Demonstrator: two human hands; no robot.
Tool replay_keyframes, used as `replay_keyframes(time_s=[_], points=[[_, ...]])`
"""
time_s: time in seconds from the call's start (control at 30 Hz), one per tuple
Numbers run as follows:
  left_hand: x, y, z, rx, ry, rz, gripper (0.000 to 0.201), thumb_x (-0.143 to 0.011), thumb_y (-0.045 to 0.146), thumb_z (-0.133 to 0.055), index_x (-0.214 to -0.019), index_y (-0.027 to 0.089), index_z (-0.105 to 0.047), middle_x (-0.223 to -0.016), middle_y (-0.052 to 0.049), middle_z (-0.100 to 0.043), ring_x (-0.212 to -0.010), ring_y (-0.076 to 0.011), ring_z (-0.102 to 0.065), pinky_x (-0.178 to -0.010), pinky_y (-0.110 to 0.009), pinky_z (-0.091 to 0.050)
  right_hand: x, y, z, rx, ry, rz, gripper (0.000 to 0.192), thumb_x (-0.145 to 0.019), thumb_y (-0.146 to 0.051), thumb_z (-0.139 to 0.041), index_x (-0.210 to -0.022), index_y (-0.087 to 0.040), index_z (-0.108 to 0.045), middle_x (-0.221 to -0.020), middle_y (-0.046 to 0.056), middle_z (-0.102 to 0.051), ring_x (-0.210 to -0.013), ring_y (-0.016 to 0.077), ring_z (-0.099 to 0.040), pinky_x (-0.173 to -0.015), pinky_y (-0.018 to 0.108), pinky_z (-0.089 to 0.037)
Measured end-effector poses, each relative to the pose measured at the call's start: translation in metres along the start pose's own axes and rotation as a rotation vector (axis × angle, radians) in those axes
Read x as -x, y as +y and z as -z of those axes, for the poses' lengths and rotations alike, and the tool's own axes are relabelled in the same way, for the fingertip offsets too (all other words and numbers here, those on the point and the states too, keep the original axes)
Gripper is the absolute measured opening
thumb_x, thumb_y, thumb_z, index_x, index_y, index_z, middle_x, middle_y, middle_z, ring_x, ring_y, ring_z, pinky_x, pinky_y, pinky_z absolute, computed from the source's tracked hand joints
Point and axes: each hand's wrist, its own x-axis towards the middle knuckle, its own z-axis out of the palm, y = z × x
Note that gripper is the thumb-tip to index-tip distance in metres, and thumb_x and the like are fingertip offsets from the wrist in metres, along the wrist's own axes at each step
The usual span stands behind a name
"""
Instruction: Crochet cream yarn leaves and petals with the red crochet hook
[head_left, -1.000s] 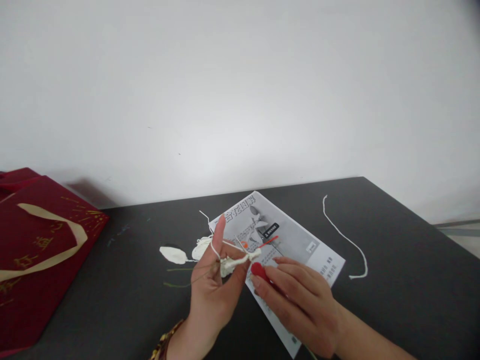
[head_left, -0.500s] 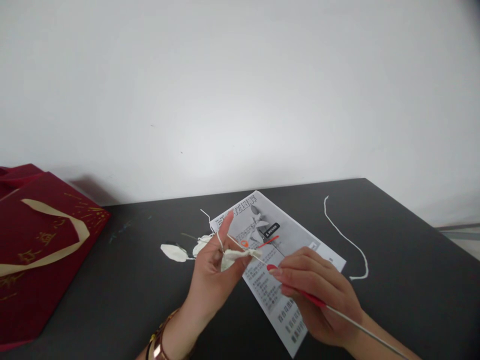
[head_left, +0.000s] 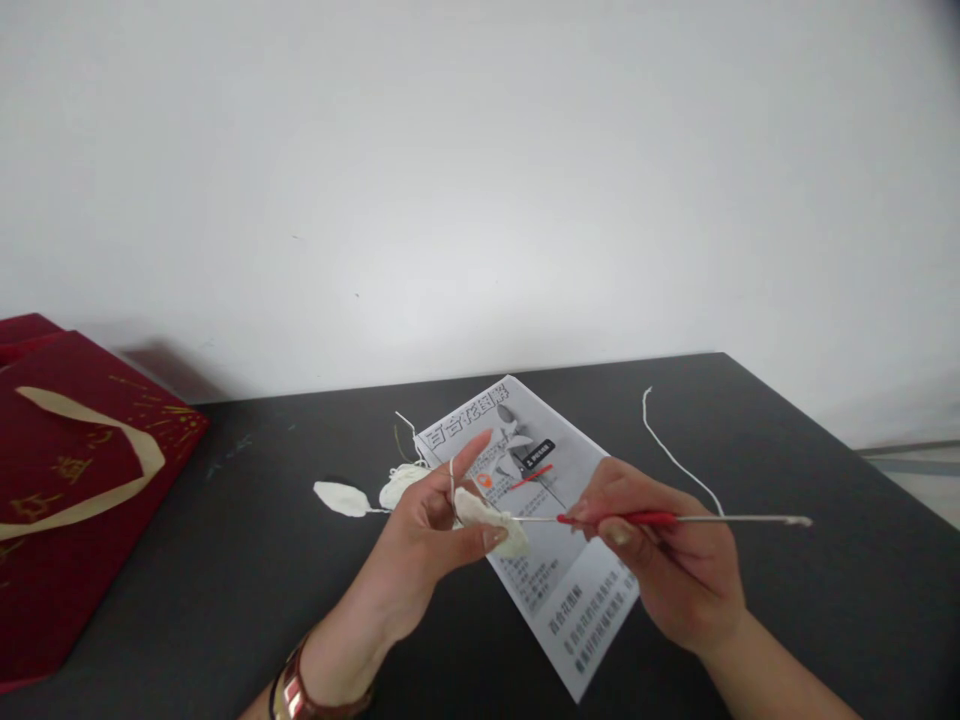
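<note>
— what's in your hands?

— my left hand [head_left: 431, 525] pinches a small cream crochet piece [head_left: 491, 520] between thumb and curled fingers, with the forefinger stretched out and a strand of cream yarn [head_left: 451, 478] running over it. my right hand [head_left: 660, 560] is closed round a crochet hook [head_left: 675, 519], gripping it at its red handle; the metal shaft lies nearly level, its tip at the edge of the crochet piece and its far end sticking out to the right past my knuckles.

— and where is all that?

— held up just above the dark bench [head_left: 787, 600], over a printed instruction sheet [head_left: 577, 610] that lies flat and slanted under both hands.

— anything else on the bench?

— a finished cream petal [head_left: 340, 497] lies to the left of my left hand, with a little heap of cream yarn bits [head_left: 401, 485] between it and the sheet. a loose length of white yarn [head_left: 671, 455] curls on the bench beyond my right hand. far left sits a red gift bag [head_left: 67, 500] with a cream ribbon handle and gold marks. there's a bangle [head_left: 289, 690] on my left wrist, and a plain white wall [head_left: 480, 180] behind the bench.
</note>
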Motion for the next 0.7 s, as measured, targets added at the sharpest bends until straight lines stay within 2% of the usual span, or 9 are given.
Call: replay_keyframes(time_s=[0.17,0.3,0.5,0.63,0.7], points=[[0.000,0.003,0.003,0.031,-0.059,0.097,0.066,-0.063,0.003,-0.081,-0.121,0.032,-0.066,-0.071,0.006,-0.069,-0.073,-0.0094,-0.063,-0.075,-0.021,-0.047,-0.002,0.005,0.001,-0.219,0.084,-0.148,0.015,-0.091,-0.027,-0.061,-0.086,-0.021,-0.073,-0.072,0.001,-0.066,-0.065,0.0120,-0.058,-0.058,0.024,-0.045],[0.000,0.005,0.001,0.013,-0.065,0.131,0.063,-0.060,0.005,-0.084,-0.117,0.028,-0.070,-0.066,0.005,-0.066,-0.066,-0.0082,-0.060,-0.070,-0.020,-0.047,-0.009,0.007,0.001,-0.388,0.161,-0.256,0.015,-0.086,-0.029,-0.067,-0.079,-0.018,-0.075,-0.070,0.002,-0.069,-0.059,0.0101,-0.059,-0.055,0.021,-0.049],[-0.001,-0.002,-0.002,-0.028,0.020,-0.017,0.056,-0.064,0.008,-0.083,-0.113,0.033,-0.071,-0.068,0.006,-0.064,-0.064,-0.0060,-0.055,-0.068,-0.018,-0.044,-0.016,0.018,-0.008,-0.669,0.280,-0.648,0.021,-0.076,-0.032,-0.077,-0.071,-0.013,-0.073,-0.055,0.001,-0.066,-0.042,0.0078,-0.054,-0.041,0.018,-0.051],[0.002,-0.010,-0.005,-0.052,0.079,-0.147,0.053,-0.070,0.013,-0.080,-0.116,0.038,-0.069,-0.069,0.008,-0.060,-0.068,-0.0053,-0.054,-0.072,-0.016,-0.042,-0.015,0.025,-0.017,-0.716,0.274,-0.742,0.021,-0.080,-0.032,-0.073,-0.075,-0.011,-0.073,-0.051,-0.002,-0.061,-0.041,0.0060,-0.053,-0.041,0.017,-0.054],[0.003,-0.012,-0.006,-0.042,0.088,-0.163,0.052,-0.072,0.014,-0.079,-0.117,0.038,-0.068,-0.071,0.007,-0.059,-0.070,-0.0058,-0.054,-0.072,-0.017,-0.043,-0.014,0.026,-0.020,-0.733,0.281,-0.762,0.021,-0.081,-0.032,-0.072,-0.077,-0.011,-0.073,-0.051,-0.002,-0.061,-0.042,0.0056,-0.053,-0.042,0.017,-0.055]])
